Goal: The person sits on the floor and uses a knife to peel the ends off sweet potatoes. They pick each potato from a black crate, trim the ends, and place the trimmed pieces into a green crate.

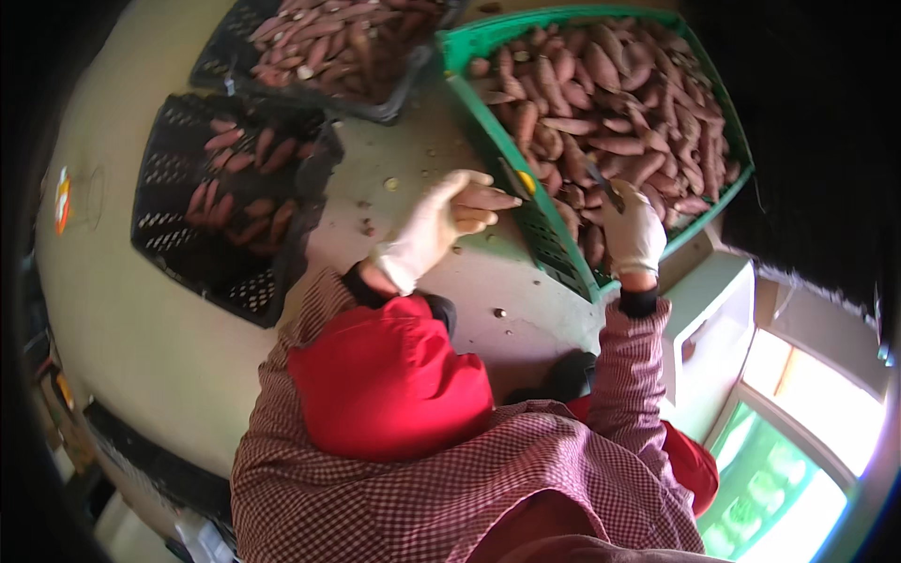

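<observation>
My left hand (440,222), in a pale glove, grips a small sweet potato (498,200). Its cut-looking tip points toward the near wall of a green plastic crate (486,112) heaped with sweet potatoes (619,144). Over the crate's near corner is my right hand (635,229), also gloved, closed around a knife (604,184) whose blade points away from me above the heap. The glove hides the handle. By the crate's left rim, just past the held sweet potato, shows a small yellow piece (526,183); I cannot tell what it is.
To the left stands a black perforated crate (158,200) with scattered sweet potatoes. Behind it, another black crate (215,67) is piled fuller. Small trimmings (391,184) dot the pale floor (422,144). A white box-like object (711,310) stands right of my right arm.
</observation>
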`<state>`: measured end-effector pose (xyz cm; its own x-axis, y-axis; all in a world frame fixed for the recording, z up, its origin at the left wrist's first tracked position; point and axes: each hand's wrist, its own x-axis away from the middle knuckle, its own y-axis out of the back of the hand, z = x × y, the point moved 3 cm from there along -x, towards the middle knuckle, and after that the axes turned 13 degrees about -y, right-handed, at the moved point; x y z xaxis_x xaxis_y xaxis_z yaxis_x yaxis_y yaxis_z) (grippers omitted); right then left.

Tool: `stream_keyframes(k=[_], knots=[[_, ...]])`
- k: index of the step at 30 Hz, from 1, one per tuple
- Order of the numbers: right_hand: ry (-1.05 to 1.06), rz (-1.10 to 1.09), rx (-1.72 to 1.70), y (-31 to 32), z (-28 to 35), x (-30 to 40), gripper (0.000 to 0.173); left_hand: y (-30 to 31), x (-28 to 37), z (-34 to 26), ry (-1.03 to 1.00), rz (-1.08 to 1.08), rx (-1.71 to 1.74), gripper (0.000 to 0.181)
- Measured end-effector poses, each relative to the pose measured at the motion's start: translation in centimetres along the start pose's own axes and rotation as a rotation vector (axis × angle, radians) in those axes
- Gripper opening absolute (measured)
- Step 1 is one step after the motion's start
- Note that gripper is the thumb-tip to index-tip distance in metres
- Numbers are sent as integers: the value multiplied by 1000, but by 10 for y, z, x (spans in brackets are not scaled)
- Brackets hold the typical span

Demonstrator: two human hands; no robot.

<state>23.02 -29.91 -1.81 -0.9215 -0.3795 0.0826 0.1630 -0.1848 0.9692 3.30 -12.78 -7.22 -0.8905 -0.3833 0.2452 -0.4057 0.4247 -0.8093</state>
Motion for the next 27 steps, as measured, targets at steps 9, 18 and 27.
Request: stream_keyframes(k=[9,18,27], knots=[[-220,-143,51,-45,-17,-18,58,9,-31,-150,-524,135,605,49],[-360,-209,-467,-36,-14,-5,63,-5,1,-18,-2,-129,-1,28],[-510,898,-1846,12,40,40,25,-47,3,-5,-5,121,-436,35]])
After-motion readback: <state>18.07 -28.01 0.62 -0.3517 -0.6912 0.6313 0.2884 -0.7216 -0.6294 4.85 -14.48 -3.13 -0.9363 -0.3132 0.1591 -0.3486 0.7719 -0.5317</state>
